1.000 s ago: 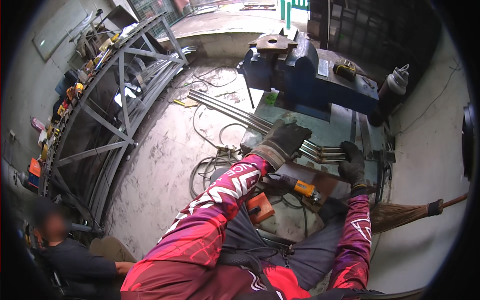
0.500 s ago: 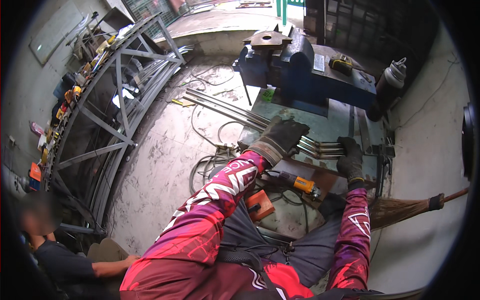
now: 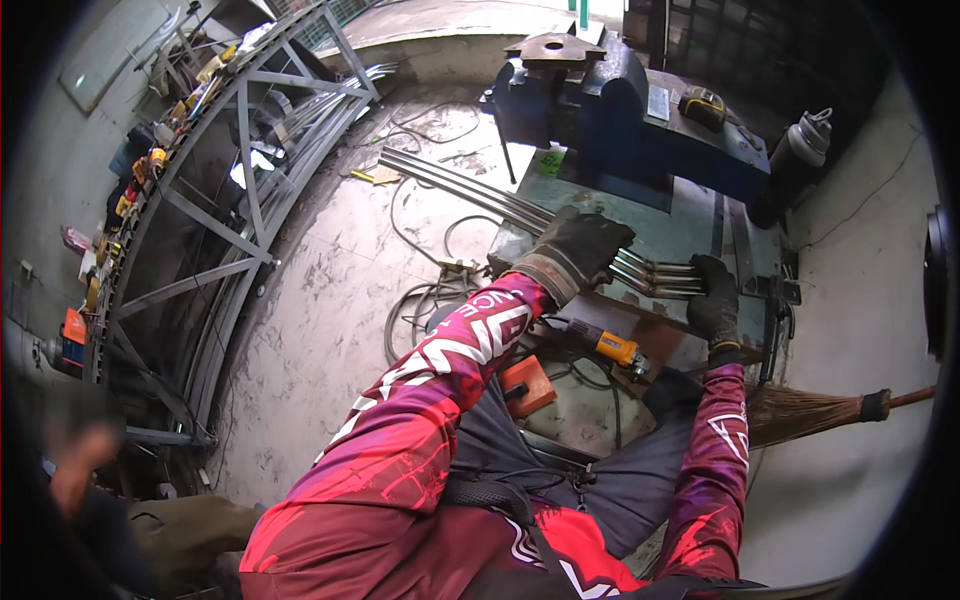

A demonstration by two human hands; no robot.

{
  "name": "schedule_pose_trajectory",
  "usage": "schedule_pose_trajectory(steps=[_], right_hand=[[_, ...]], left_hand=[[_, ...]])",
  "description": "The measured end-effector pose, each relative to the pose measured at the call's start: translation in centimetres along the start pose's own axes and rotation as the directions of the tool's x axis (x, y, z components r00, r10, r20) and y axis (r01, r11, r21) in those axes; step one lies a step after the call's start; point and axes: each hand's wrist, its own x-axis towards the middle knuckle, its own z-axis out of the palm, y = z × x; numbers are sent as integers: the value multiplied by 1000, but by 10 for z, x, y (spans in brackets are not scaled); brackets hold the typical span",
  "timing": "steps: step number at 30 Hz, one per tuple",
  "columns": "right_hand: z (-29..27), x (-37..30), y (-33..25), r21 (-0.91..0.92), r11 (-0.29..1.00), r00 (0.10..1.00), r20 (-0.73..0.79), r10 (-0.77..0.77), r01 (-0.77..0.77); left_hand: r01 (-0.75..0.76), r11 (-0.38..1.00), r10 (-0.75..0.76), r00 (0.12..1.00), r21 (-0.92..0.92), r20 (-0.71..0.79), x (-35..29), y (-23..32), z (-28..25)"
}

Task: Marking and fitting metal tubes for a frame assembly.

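Several shiny metal tubes [image 3: 455,188] lie side by side across the green-grey bench top, their far ends reaching out past its left edge. My left hand [image 3: 582,248], in a dark glove, is closed over them from above. Beyond that hand the tubes bend toward the right, and my gloved right hand [image 3: 714,302] is wrapped round their near right ends. The tips inside my right fingers are hidden. Just below the tubes sits a yellow and black angle grinder [image 3: 615,350], with an orange block-like piece [image 3: 528,386] nearer my lap.
A blue bench vise [image 3: 620,125] is mounted behind the tubes, with a tape measure [image 3: 703,106] and a bottle [image 3: 800,160] beside it. Cables [image 3: 405,315] coil on the floor. A broom [image 3: 810,413] lies right. Grey steel framing [image 3: 245,170] stands left; another person [image 3: 85,500] is lower left.
The view has shifted slightly, so the bench appears higher and farther right. Both my hands keep their grip on the tubes. At lower left the other person's arm has moved.
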Motion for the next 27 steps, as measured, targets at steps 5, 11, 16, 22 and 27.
schedule_pose_trajectory(steps=[5, 11, 16, 22, 27], right_hand=[[-2, -2, 1, 7, 1000, 1000, -11, 7, -7], [-2, 0, 0, -63, 997, 999, -18, 50, -51], [-7, 2, 9, 326, 925, 975, -41, 219, -194], [-8, -6, 18, 378, 910, 980, -34, 194, -167], [-19, -9, 10, 400, 877, 952, -28, 303, -268]], left_hand=[[-31, 999, 32, 996, 10, -89, 0, 0, 12], [-121, 993, 121, 992, -17, 45, 4, -2, -3], [-224, 969, 213, 971, -106, -109, 0, -16, 0], [-132, 955, 143, 989, -264, 22, 11, -8, 5], [-186, 958, 184, 982, -219, -29, 7, -6, -1]])
